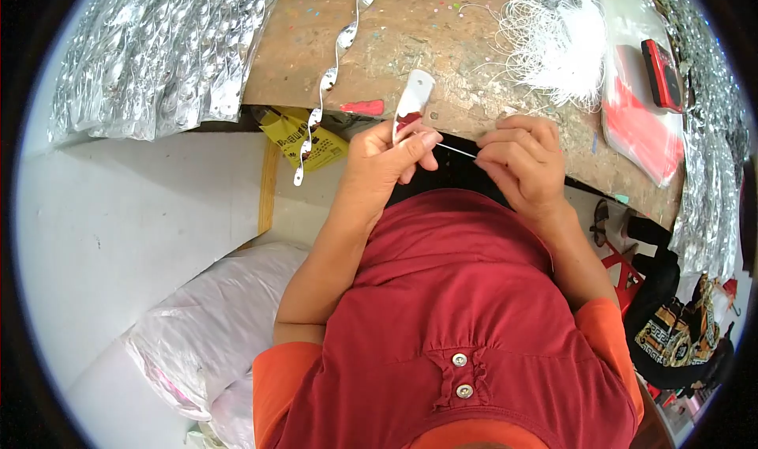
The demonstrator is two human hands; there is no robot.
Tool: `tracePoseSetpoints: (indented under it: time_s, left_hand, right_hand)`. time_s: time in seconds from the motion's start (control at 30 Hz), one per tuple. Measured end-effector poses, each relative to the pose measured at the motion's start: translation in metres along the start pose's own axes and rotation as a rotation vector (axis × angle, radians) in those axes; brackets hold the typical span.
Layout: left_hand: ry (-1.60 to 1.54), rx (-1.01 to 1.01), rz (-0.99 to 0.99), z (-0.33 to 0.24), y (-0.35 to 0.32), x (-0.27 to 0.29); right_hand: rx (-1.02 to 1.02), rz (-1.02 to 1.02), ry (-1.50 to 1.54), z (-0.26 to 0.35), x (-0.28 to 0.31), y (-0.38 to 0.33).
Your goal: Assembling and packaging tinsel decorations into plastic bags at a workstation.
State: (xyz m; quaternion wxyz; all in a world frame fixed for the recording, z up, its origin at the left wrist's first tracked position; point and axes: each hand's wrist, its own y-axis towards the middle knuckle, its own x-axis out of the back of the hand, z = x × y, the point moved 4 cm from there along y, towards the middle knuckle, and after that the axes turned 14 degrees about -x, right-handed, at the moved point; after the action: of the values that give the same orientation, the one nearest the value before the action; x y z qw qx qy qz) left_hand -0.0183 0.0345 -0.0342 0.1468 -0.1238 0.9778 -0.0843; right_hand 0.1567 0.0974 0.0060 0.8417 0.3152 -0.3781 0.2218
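Observation:
My left hand (377, 163) is closed, pinching a flat, shiny silver strip (417, 93) with a small hole near its rounded upper end. A white string (456, 150) runs taut from my left fingertips to my right hand (525, 163), whose thumb and fingers are closed on it. Whether the string passes through the strip is hidden behind my left fingers. Both hands are at the table's near edge, above my lap. To the left, a twisted silver spiral strip (328, 78) hangs over that edge.
Bundled silver spirals (158, 54) cover the worn wooden table (316, 15) at left; more hang at right. White strings (553, 42) lie in a heap beside clear plastic bags (636, 125) and a red-and-black device (663, 76). A yellow bag (296, 137) is below the edge.

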Motion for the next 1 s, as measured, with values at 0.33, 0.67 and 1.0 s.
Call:
tracePoseSetpoints:
  time_s: [0.33, 0.67, 1.0]
  left_hand:
    - [0.134, -0.079, -0.058, -0.014, -0.010, -0.001]
    - [0.201, -0.141, -0.038, -0.015, -0.017, -0.005]
    - [0.170, -0.231, 0.013, -0.026, -0.050, -0.025]
  right_hand:
    - [-0.161, 0.005, 0.372, -0.003, 0.019, 0.017]
    - [-0.330, 0.014, 0.528, 0.001, 0.003, 0.015]
    - [-0.477, 0.315, 0.732, 0.031, -0.002, -0.023]
